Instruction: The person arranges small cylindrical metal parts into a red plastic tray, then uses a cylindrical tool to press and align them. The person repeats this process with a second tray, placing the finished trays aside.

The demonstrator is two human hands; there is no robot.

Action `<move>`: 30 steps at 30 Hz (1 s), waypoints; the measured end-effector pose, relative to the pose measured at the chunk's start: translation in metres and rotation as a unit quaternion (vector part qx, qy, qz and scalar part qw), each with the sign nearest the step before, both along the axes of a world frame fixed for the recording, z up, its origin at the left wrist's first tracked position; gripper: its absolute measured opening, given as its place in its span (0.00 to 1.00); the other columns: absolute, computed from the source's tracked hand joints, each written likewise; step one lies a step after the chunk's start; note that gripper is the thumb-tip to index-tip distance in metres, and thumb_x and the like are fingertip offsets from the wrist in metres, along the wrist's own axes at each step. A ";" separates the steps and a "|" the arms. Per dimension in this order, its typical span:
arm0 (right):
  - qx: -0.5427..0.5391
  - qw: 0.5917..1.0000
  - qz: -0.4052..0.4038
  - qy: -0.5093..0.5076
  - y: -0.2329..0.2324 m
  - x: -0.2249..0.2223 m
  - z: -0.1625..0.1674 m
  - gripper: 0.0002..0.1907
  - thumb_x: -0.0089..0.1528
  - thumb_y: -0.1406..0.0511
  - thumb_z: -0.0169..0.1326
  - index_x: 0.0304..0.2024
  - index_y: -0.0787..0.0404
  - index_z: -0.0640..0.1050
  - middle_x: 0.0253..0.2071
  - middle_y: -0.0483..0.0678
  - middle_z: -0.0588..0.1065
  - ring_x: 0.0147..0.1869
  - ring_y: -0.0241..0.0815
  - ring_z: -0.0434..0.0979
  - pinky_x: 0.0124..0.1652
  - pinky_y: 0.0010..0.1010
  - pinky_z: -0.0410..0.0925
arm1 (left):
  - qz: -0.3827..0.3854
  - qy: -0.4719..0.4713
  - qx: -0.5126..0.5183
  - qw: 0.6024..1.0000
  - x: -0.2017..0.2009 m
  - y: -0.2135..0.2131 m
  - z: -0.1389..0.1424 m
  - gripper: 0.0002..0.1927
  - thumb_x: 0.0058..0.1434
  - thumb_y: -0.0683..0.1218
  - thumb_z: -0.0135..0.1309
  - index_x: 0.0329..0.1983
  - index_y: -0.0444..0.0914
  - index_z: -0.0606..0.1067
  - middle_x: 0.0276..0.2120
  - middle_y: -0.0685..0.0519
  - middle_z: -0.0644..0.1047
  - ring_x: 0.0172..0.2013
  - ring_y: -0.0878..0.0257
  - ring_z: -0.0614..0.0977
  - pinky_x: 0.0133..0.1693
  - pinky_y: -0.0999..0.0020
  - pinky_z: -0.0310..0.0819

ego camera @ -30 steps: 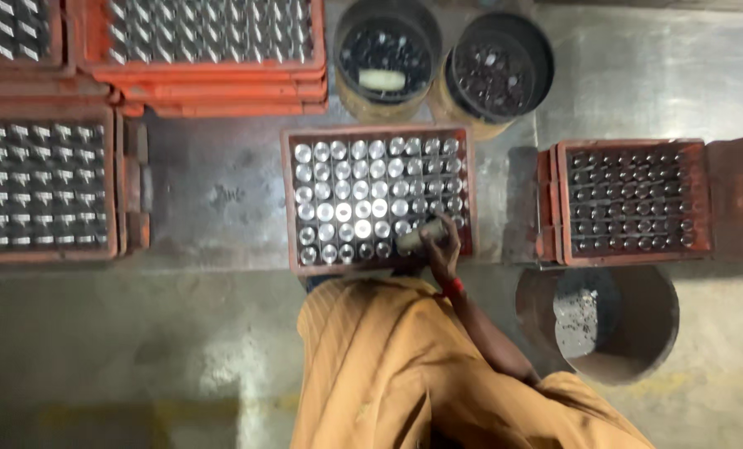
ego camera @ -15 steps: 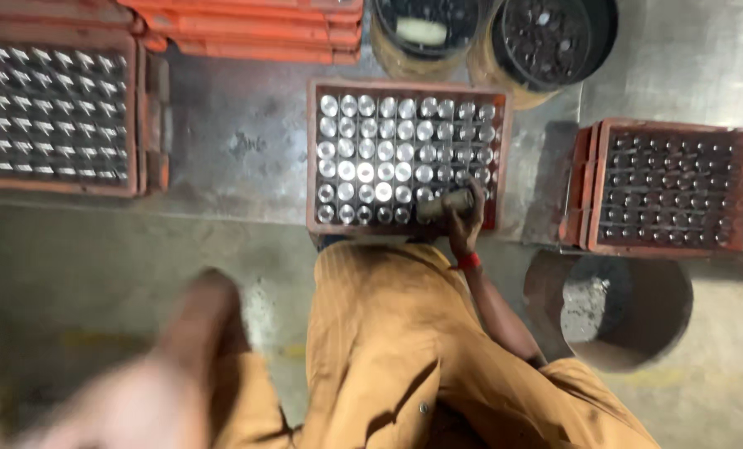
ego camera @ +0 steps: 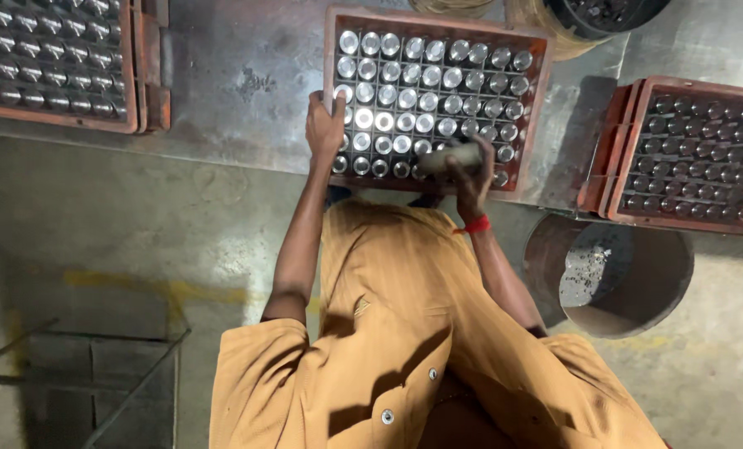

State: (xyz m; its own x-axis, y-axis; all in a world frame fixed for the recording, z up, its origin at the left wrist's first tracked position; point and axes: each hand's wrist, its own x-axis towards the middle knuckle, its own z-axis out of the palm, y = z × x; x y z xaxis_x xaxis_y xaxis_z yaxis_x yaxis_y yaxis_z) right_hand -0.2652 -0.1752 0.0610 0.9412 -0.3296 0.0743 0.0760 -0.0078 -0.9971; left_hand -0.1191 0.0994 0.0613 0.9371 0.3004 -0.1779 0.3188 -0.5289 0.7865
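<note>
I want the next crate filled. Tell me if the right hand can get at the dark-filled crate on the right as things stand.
Probably yes: the right hand holds a metal cylinder at the middle crate, and bare bench lies between it and the right crate.

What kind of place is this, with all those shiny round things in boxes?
Probably a factory or metal workshop. Red crates packed with rows of shiny metal cylinders sit on a steel bench, with a bin of metal scraps below.

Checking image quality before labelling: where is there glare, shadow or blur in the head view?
Head view: glare on shiny cylinder tops in the middle crate beside the left hand; cylinder in the right hand slightly blurred; right crate dim.
</note>
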 end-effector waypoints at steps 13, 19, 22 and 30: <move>-0.350 0.911 0.217 -0.026 0.048 0.053 0.015 0.24 0.65 0.70 0.65 0.63 0.62 0.76 0.61 0.60 0.75 0.59 0.55 0.79 0.54 0.41 0.73 | -0.025 0.044 -0.079 0.996 0.014 0.010 0.007 0.28 0.63 0.63 0.57 0.40 0.33 0.72 0.30 0.39 0.81 0.35 0.43 0.85 0.38 0.50 0.75; -0.359 0.924 -0.005 -0.132 0.023 0.038 0.010 0.27 0.64 0.71 0.66 0.64 0.65 0.72 0.59 0.58 0.76 0.63 0.57 0.77 0.60 0.46 0.71 | -0.029 0.033 -0.058 0.997 0.016 0.010 -0.001 0.28 0.64 0.63 0.56 0.44 0.32 0.73 0.32 0.39 0.81 0.36 0.43 0.85 0.39 0.50 0.76; -0.421 0.884 0.134 -0.152 0.018 0.033 0.012 0.24 0.63 0.71 0.66 0.60 0.62 0.76 0.59 0.59 0.76 0.65 0.58 0.76 0.60 0.45 0.72 | -0.032 0.054 -0.050 0.997 0.016 0.011 0.001 0.28 0.64 0.63 0.55 0.46 0.33 0.73 0.34 0.39 0.81 0.37 0.43 0.85 0.39 0.50 0.78; -0.386 0.904 0.099 -0.157 0.040 0.087 0.015 0.21 0.65 0.69 0.66 0.60 0.63 0.77 0.57 0.57 0.77 0.61 0.52 0.78 0.56 0.43 0.75 | -0.047 0.025 -0.022 0.998 0.015 0.011 -0.001 0.32 0.66 0.63 0.56 0.50 0.29 0.72 0.37 0.34 0.81 0.40 0.38 0.84 0.43 0.48 0.78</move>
